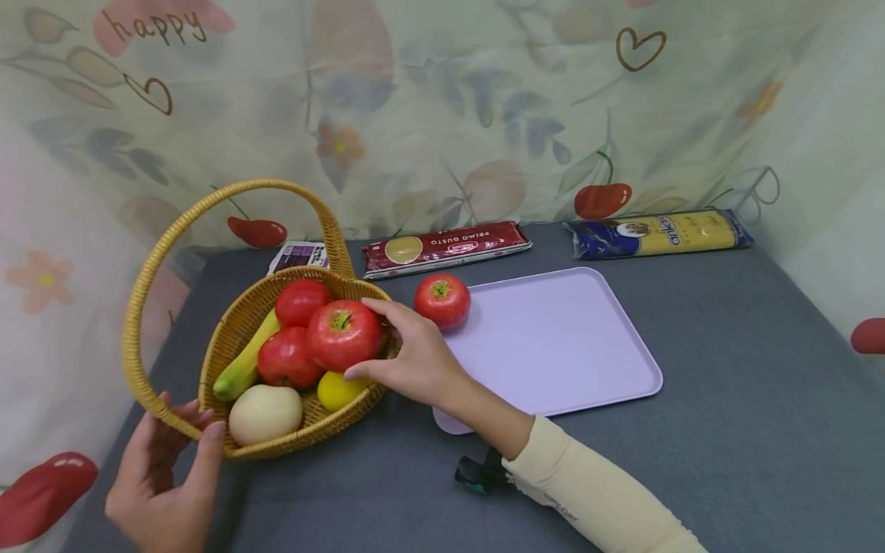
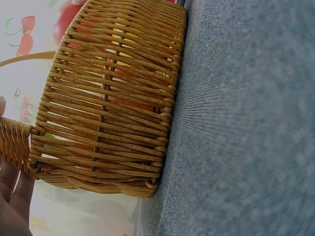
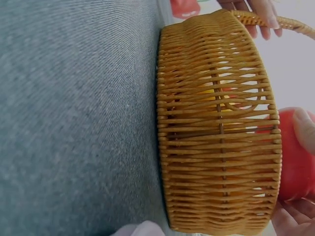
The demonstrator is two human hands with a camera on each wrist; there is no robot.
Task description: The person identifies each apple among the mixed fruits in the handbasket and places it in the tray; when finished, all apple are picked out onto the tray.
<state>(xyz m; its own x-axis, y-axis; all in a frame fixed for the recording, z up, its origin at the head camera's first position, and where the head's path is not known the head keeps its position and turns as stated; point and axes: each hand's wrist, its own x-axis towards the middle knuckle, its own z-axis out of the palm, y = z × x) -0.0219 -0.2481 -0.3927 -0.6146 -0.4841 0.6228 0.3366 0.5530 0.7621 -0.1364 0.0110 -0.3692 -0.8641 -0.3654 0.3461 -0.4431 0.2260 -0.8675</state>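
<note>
Head view | right hand (image 1: 415,357) clamped on apple (image 1: 339,338), held between thumb and fingers above basket (image 1: 238,326) | left hand (image 1: 166,480) grips handle (image 1: 263,185) | red packet (image 1: 445,247): "PRIMO GUSTO" | curtain (image 1: 429,77): "happy"

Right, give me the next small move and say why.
Perhaps carry the held apple across to the tray: the right hand grips it at the top of the basket, the left hand holds the handle, and another apple sits at the tray's corner.

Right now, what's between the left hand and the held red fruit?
In the head view: the basket rim, a pale fruit and another red fruit.
</note>
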